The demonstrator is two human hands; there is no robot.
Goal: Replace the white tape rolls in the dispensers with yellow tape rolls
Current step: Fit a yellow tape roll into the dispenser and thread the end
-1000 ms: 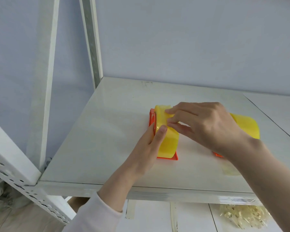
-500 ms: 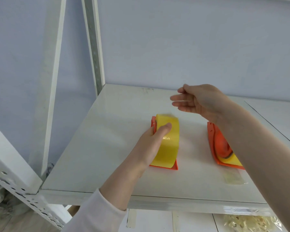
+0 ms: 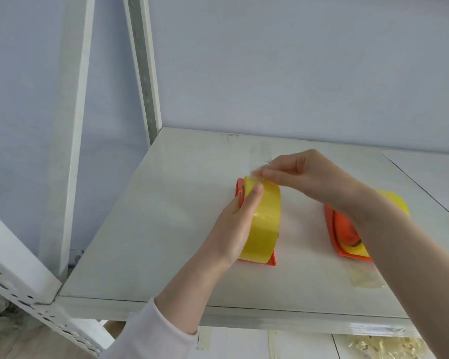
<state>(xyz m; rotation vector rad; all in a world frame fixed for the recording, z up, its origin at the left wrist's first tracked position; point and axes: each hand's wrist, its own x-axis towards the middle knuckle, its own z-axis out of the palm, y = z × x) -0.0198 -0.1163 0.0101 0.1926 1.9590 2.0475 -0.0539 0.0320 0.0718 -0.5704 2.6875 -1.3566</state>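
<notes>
At frame centre, the left hand (image 3: 233,225) grips a glossy yellow tape roll (image 3: 266,221) in an orange plastic dispenser (image 3: 271,262); the right hand (image 3: 309,174) pinches its blurred loose end (image 3: 257,175) above.

Two dispensers sit side by side on the shelf (image 3: 166,229). The left dispenser (image 3: 268,262) has a tape roll (image 3: 266,224) in it. My left hand (image 3: 233,229) holds that roll's left side, and my right hand (image 3: 303,174) pinches at its far end (my arm hides part of the right dispenser (image 3: 344,229)). A strip of tape (image 3: 364,277) lies in front of it.
</notes>
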